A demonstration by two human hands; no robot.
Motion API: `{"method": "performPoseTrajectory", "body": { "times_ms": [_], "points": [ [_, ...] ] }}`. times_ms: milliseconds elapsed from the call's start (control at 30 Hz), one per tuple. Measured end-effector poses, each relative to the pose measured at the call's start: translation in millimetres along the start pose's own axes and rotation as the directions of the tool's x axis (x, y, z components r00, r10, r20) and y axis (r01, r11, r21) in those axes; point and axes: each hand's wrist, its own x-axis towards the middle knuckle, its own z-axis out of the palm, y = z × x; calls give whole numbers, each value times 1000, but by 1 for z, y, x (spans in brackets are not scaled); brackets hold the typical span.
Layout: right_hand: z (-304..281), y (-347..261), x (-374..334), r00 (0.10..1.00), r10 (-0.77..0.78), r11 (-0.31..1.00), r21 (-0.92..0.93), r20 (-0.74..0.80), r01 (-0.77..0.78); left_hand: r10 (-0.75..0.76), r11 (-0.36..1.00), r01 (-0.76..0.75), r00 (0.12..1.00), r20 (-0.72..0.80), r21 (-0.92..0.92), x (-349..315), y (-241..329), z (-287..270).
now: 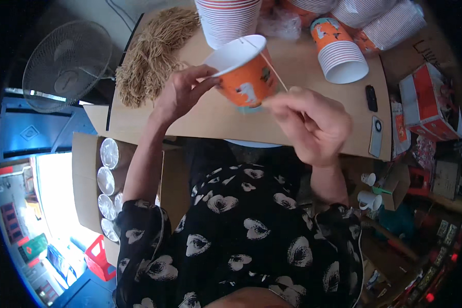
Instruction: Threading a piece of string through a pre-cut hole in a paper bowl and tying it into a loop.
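Note:
Above the table's front part, an orange paper bucket (249, 84) with a white animal print is tilted, its white mouth turned up and to the left. My left hand (182, 92) grips its rim on the left side, thumb and fingers closed on the wall. A thin light cord (275, 74) runs from the far side of the rim down the bucket's right side. My right hand (313, 123) is closed at the cord's lower end, fingertips close to the bucket's base. A heap of tan cords (156, 54) lies behind my left hand.
A tall stack of white paper buckets (228, 23) stands at the back. Orange nested buckets (341, 54) lie at back right, near plastic-wrapped stacks. A black device (371, 98) and white remote (376, 136) lie at right. A fan (66, 66) and carton (86, 179) are left.

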Motion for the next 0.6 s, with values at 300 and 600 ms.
{"method": "performPoseTrajectory", "body": {
  "times_ms": [300, 600],
  "points": [
    [58, 67, -36, 957, 169, 930, -284, -234, -234, -161, 893, 172, 985, 61, -415, 4, 15, 9],
    [69, 73, -37, 935, 267, 934, -178, -234, -311, -249, 852, 242, 967, 48, -464, 3, 33, 17]
  ]
}}
